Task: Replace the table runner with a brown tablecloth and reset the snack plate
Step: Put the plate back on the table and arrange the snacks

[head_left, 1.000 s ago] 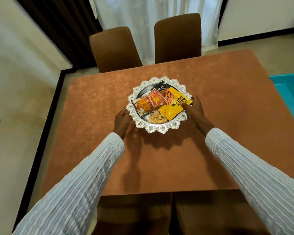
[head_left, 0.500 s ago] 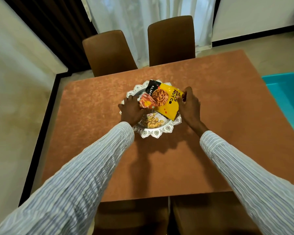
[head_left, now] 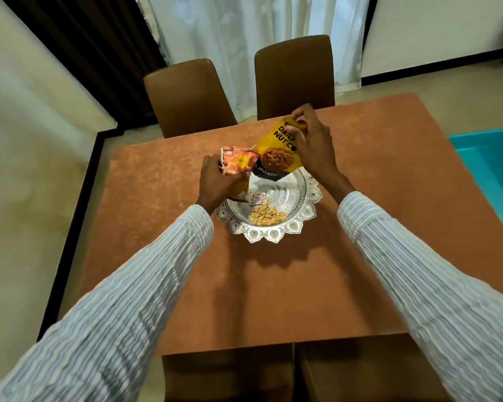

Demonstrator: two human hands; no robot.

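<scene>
Peanuts (head_left: 267, 217) are lying loose at the near side of the silver plate (head_left: 295, 195), which is sitting mid-table on the brown tablecloth (head_left: 273, 285). I am gripping an orange packet (head_left: 238, 162) in my left hand (head_left: 218, 185), over the plate's far-left edge. My right hand (head_left: 311, 143) is pinching the top of a yellow pouch (head_left: 279, 149) reading "DAILY NUT CO", its black base marked "MONDS", hanging over the plate's far rim. That rim is scalloped and embossed. Two brown chairs (head_left: 294, 74) are standing at the far side.

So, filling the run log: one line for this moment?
left hand: grips orange packet | right hand: pinches yellow nut pouch | silver plate: on brown tablecloth
</scene>
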